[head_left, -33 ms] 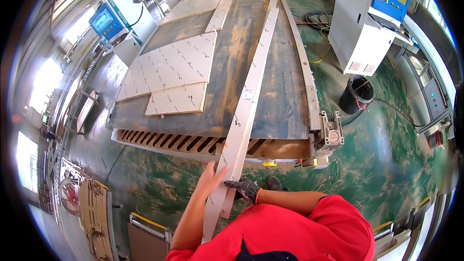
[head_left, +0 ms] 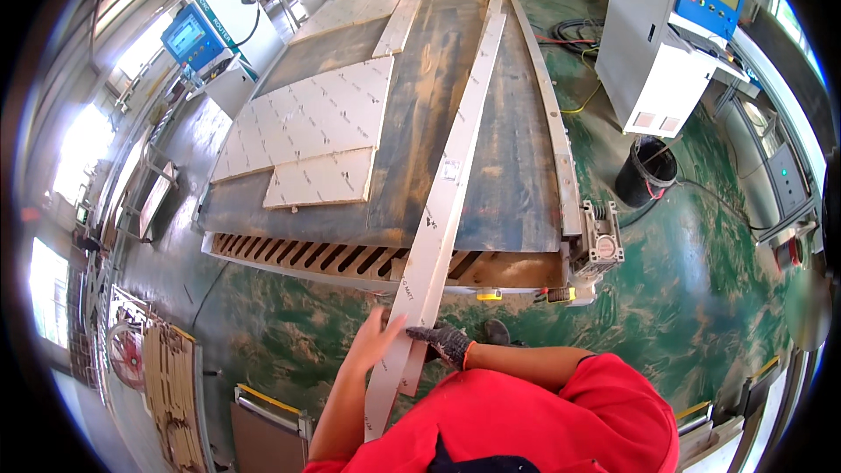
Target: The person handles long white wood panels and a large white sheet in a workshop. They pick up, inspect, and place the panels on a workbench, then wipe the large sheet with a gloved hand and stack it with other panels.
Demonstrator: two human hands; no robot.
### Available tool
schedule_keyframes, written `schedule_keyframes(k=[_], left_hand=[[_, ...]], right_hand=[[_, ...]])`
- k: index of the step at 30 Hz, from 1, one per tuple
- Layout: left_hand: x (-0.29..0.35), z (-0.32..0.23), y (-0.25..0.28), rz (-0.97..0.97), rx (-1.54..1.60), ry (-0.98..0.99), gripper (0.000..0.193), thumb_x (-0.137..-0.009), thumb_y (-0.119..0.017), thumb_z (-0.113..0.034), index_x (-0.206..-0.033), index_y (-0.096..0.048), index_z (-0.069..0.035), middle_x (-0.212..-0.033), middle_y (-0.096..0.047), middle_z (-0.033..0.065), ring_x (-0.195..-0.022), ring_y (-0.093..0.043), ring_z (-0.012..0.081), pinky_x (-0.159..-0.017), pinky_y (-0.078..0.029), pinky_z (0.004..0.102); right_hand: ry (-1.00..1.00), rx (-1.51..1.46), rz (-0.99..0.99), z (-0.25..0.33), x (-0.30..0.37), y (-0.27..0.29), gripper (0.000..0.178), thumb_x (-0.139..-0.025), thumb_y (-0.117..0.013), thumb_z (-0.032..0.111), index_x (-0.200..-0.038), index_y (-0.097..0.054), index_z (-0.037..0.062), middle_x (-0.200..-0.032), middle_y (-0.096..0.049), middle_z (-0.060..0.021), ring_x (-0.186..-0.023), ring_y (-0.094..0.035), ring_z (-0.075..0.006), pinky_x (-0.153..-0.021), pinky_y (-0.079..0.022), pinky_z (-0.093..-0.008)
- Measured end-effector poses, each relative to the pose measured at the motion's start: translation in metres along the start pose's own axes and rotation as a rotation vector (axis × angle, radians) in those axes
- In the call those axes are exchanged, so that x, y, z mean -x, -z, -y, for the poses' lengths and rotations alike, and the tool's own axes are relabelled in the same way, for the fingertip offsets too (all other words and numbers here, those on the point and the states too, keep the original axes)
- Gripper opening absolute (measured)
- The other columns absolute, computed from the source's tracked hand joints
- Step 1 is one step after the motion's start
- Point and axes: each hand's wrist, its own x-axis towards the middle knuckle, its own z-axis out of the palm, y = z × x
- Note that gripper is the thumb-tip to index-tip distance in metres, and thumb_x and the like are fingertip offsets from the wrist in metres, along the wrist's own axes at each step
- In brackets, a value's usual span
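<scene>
Two long, narrow white board strips, the upper strip [head_left: 448,171] overlapping the other, run from the far right of the machine bed out past its front edge toward my body. My right hand [head_left: 445,343], in a dark grey glove, is closed around the strips' right edge near my waist. My bare left hand [head_left: 377,333] is on the opposite side with its fingers apart. Its fingertips reach the strip's left edge; whether they touch it is unclear. The strips' near ends lie beside my red top.
Cut white panels [head_left: 307,114] lie on the left of the dark machine bed [head_left: 420,140]. A black bucket [head_left: 646,171] stands on the green floor at right, below a control cabinet [head_left: 653,52]. A motor block [head_left: 600,241] juts from the bed's front right corner. Boards [head_left: 171,394] are stacked at lower left.
My left hand has shifted slightly down and left along the strip's edge. The right hand and the strips look nearly unchanged.
</scene>
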Motion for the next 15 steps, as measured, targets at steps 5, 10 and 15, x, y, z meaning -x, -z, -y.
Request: schedule_keyframes(k=[5, 10, 15], left_hand=[[0.121, 0.112, 0.035, 0.102, -0.15, 0.178, 0.052, -0.095, -0.063, -0.044, -0.116, -0.063, 0.003, -0.105, -0.069, 0.0201, -0.097, -0.066, 0.0284, -0.083, -0.05, 0.0371], [0.161, 0.15, 0.016, -0.016, -0.058, 0.27, 0.047, -0.097, -0.06, -0.043, -0.095, -0.069, 0.003, -0.074, -0.067, 0.0135, -0.07, -0.064, 0.0202, -0.065, -0.049, 0.0364], [0.153, 0.135, -0.023, -0.146, 0.042, 0.234, 0.046, -0.099, -0.057, -0.042, -0.089, -0.068, 0.002, -0.069, -0.065, 0.0155, -0.066, -0.066, 0.0245, -0.062, -0.049, 0.039]], right_hand=[[-0.06, -0.05, -0.018, -0.011, -0.008, 0.003, 0.042, -0.088, -0.077, 0.027, -0.119, -0.065, 0.0022, -0.106, -0.072, -0.0118, -0.089, -0.071, -0.0248, -0.077, -0.059, -0.0408], [-0.048, -0.087, -0.022, -0.003, 0.0, -0.002, 0.051, -0.084, -0.08, 0.032, -0.121, -0.063, 0.0018, -0.106, -0.071, -0.0129, -0.086, -0.071, -0.0275, -0.076, -0.06, -0.0437], [-0.04, -0.105, -0.002, 0.0, 0.006, -0.009, 0.045, -0.089, -0.075, 0.031, -0.122, -0.063, 0.0037, -0.111, -0.071, -0.0102, -0.094, -0.071, -0.0249, -0.081, -0.058, -0.0416]])
